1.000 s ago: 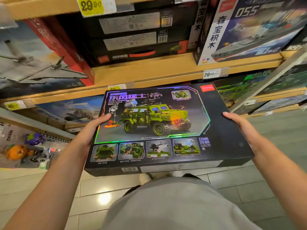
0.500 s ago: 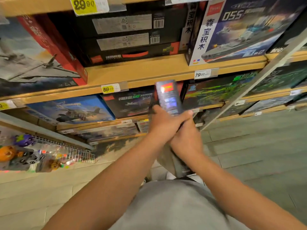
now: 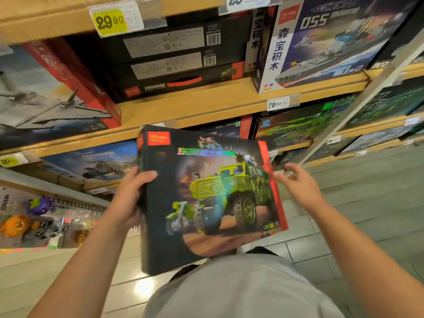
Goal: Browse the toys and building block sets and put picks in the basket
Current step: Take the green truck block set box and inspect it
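Hands hold up one building block set (image 3: 213, 198), a dark box with a green truck pictured on its front. We grip its left edge with our left hand (image 3: 128, 198), thumb curled over the front face. Our right hand (image 3: 298, 184) sits at the box's red right edge with fingers spread and loose; it is blurred, so whether it touches we cannot tell. The box hangs tilted in front of the wooden shelf (image 3: 206, 104), below the yellow price tag (image 3: 111, 21) and left of the warship box (image 3: 321, 42).
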